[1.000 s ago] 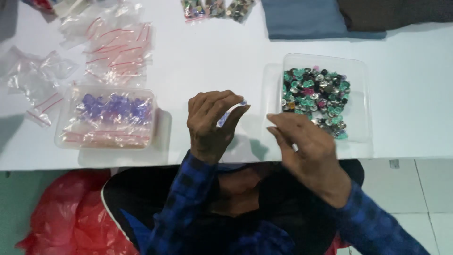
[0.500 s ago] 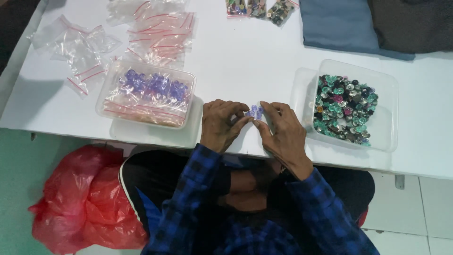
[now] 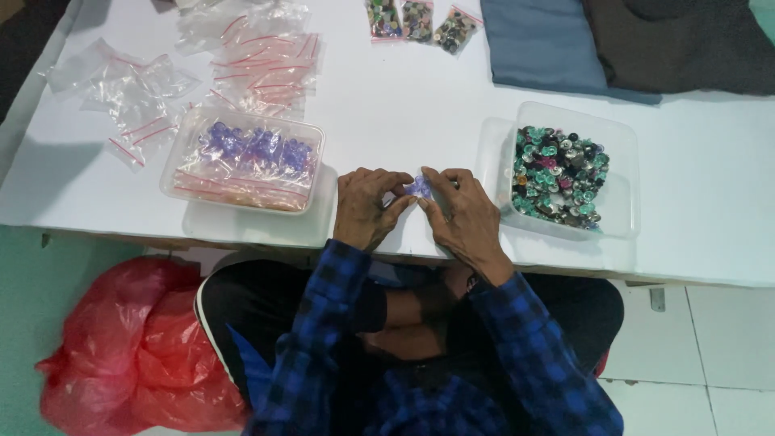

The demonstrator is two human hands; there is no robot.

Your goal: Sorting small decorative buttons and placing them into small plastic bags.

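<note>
My left hand [image 3: 367, 203] and my right hand [image 3: 458, 211] meet at the front edge of the white table [image 3: 404, 105]. Both pinch a small clear bag with purple pieces inside [image 3: 419, 187] between their fingertips. To the left stands a clear tub [image 3: 242, 157] filled with small bags of purple pieces. On the right, another clear tub [image 3: 565, 173] holds several loose green, black and pink beads.
Empty small zip bags with red strips [image 3: 258, 64] lie scattered at the back left. Three filled bags of mixed beads [image 3: 420, 23] sit at the back. Folded blue cloth [image 3: 541, 44] and dark cloth [image 3: 686, 40] lie back right. A red plastic bag [image 3: 129, 347] sits on the floor.
My hands came together from apart and now both hold the small bag low at the table edge. The view has shifted, so the table sits further right.
</note>
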